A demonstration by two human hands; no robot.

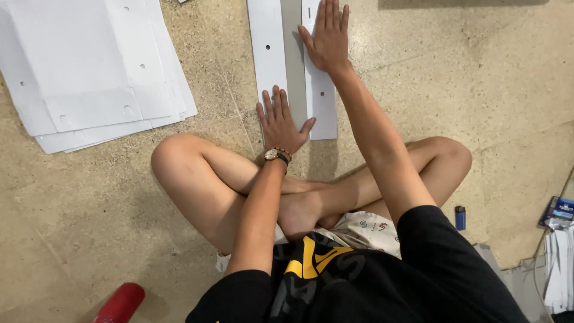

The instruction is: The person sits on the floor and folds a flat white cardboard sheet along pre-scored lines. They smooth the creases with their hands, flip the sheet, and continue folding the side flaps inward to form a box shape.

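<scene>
We sit cross-legged on the speckled floor (pixel 418 72) and lean forward over a long white cardboard blank (pixel 268 54) that lies flat in front of our knees, running away from us toward the top of the view. It has two white side panels with a grey strip between them, where the piece looks folded or creased along its length.

Our left hand (pixel 281 122) presses down on the near end, palm flat, fingers (pixel 276 103) stretched out and grasping nothing, thumb spread to the right across the grey strip. A watch and a beaded band (pixel 276 155) sit at that wrist. Our right hand (pixel 327 37) reaches further out and lies flat on the right panel, fingers straight and together, also released. We judge that both palms are spread this way to hold the panels down flat and keep the crease straight, one hand anchoring the near end and the other bearing on the far part.

A stack of similar white blanks (pixel 89 72) lies on the floor well apart to the left, within arm's reach. A blue lighter (pixel 460 218) rests near our right knee, a small blue box (pixel 559 210) lies at the right edge, and a red cylinder (pixel 121 303) at the lower left.
</scene>
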